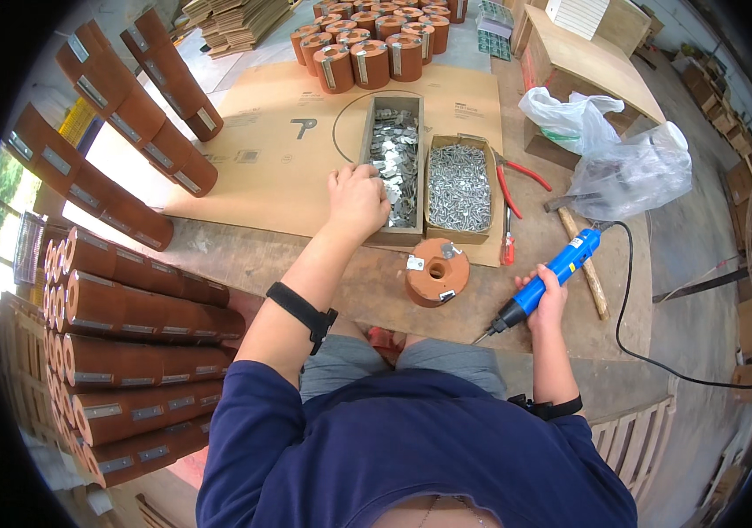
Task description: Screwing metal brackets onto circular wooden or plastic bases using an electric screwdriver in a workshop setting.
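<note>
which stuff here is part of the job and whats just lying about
Likely in use:
- blue electric screwdriver, in the right hand
- small metal plates, left hand at them
- screws in the box
- single brown cylinder in front

Apparently just lying about:
- red-handled pliers
- hammer
- clear plastic bag

Corded electric screwdriver [568,261]: blue body, black nose; is slanting in the grip, its bit pointing down-left near the worktop [345,283] front edge. Small metal plates [396,145]: silver-grey, flat; are lying loose and jumbled in a long grey tray [396,237]. Brown hollow cylinder [434,288]: is standing on end just beyond the bit, its round bore facing up, three metal pieces sitting around its rim.
</note>
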Available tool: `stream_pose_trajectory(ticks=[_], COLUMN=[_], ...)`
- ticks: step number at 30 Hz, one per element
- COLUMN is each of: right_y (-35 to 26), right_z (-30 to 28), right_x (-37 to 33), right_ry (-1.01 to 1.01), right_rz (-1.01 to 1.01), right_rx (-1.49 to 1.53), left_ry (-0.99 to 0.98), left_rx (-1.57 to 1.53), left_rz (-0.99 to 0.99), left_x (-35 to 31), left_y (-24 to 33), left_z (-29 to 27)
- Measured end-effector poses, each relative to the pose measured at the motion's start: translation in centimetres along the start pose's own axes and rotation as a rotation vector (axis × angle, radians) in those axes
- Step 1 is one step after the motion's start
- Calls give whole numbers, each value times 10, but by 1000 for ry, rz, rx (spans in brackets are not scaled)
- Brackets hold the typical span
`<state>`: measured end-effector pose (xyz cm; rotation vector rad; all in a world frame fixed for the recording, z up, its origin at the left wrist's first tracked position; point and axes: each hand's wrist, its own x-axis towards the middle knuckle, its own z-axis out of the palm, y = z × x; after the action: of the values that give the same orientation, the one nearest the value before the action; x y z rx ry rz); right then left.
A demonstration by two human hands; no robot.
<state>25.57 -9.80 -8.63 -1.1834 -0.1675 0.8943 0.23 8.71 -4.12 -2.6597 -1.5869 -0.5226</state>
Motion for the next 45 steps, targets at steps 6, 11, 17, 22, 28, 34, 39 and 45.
stream_pose_trajectory(ticks=[6,11,17,22,28,34,39,45], right_y=[1,1,1,1,1,2,1,1], right_z=[-1,-3,-2,-2,-2,-2,-2,-2], right_x=[1,1,1,1,1,1,1,1], right_ry=[8,7,3,-5,-5,-1,5,7], right_rz=[7,5,-3,-4,-9,-3,-4,2], right_rx=[-4,-15,-18,-6,-13,-16,-23,-14], left_ry=[114,-99,-44,-115,-97,-14,-277,-265], left_rx=[-54,-38,103,160,107,60,132,82], left_rz=[70,167,148,172,154,198,212,171], left_x=[0,5,13,18,17,18,16,15], left_y=[1,10,2,4,1,2,14,12], left_z=[-3,-13,-1,-7,-13,-15,-20,-14])
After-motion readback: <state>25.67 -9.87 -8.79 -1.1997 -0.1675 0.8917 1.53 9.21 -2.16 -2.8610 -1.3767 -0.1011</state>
